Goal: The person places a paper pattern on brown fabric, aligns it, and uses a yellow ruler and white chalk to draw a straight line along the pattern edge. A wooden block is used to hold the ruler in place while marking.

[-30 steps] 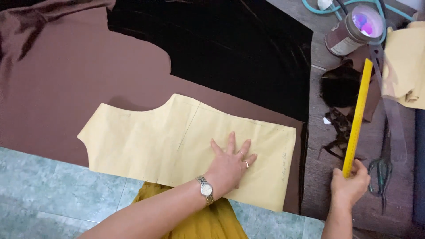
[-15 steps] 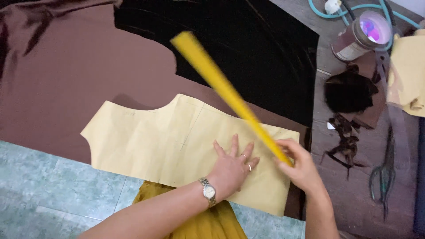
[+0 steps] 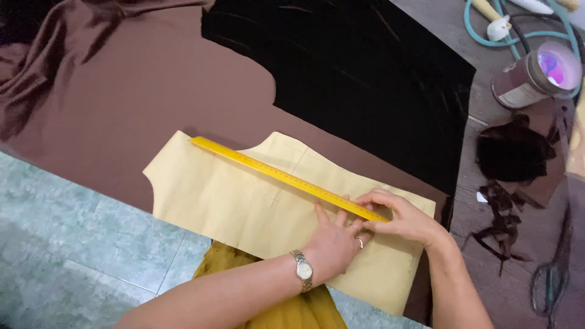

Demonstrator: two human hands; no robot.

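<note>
A pale yellow paper pattern piece [image 3: 231, 201] lies flat on brown fabric [image 3: 140, 103]. A long yellow ruler [image 3: 274, 175] rests across the pattern, running from upper left to lower right. My left hand [image 3: 334, 239], with a wristwatch and a ring, presses flat on the pattern just below the ruler's right end. My right hand [image 3: 399, 217] holds the ruler's right end down with its fingertips.
Black fabric [image 3: 365, 73] covers the area beyond the brown cloth. At the right are dark fabric scraps [image 3: 509, 183], scissors [image 3: 548, 283], a tin can with a shiny lid [image 3: 536, 76] and a teal hose [image 3: 487, 30]. Greenish floor tiles [image 3: 73, 244] show at lower left.
My right hand swung the ruler from upright at the right side over to the left and laid it down across the pattern. My left hand stayed pressed on the paper.
</note>
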